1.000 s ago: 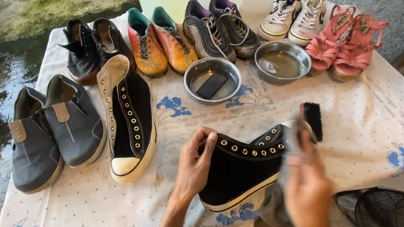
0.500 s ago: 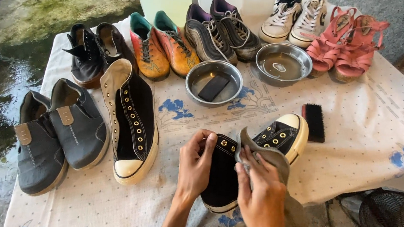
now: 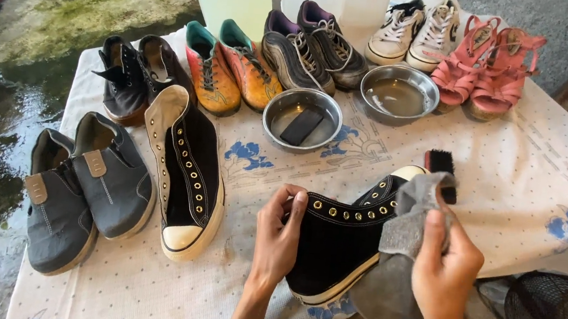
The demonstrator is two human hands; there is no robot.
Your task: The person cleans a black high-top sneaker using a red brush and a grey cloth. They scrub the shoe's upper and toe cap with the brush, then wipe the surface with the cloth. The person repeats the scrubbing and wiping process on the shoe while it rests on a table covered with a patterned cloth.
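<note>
Sneaker: black high-top [image 3: 338, 244] at the near worktop [image 3: 539, 177] edge, tipped sideways.
Left hand [image 3: 278, 239]: fingers gripping its collar.
Right hand [image 3: 445, 272]: fingers closed on grey cloth [image 3: 410, 223].
Risk: overhanging sneaker may slip off; brush [image 3: 441, 169] just beyond could get knocked.

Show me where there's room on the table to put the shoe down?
Bare cloth lies right of the brush, below the pink sandals. A smaller patch sits between the unlaced black sneaker, the bowl with the dark block and the left hand. The back row and left edge are crowded.
</note>
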